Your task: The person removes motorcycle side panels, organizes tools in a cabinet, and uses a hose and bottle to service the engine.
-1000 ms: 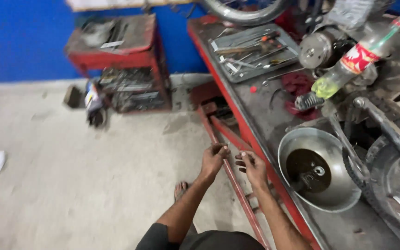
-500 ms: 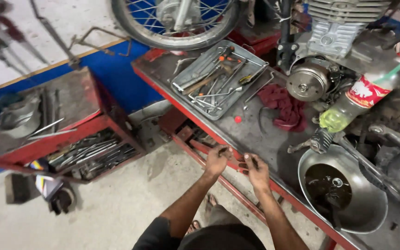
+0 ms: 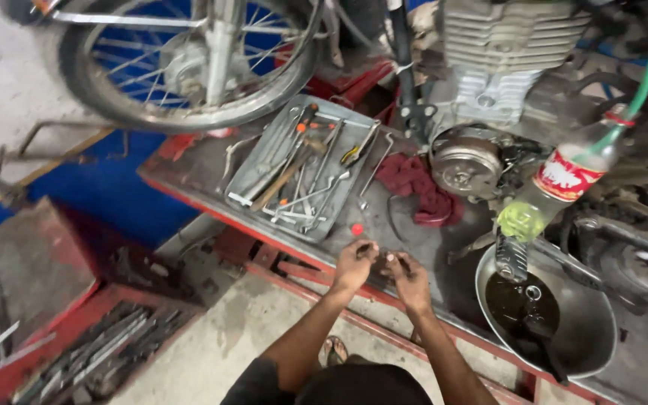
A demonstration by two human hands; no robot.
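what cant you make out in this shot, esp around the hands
- Head view: the small dark part between the left hand and right hand is too small and mostly covered by fingers.
- Tools in the metal tray overlap; kinds are unclear.
- The oil pan bottom is hidden by dark oil.
- The motorcycle engine is cut off by the top edge.

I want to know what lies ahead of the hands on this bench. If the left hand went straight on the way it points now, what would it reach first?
Probably the small red cap just beyond the left hand, then the metal tool tray. Depth is hard to judge, so it might pass beside the cap.
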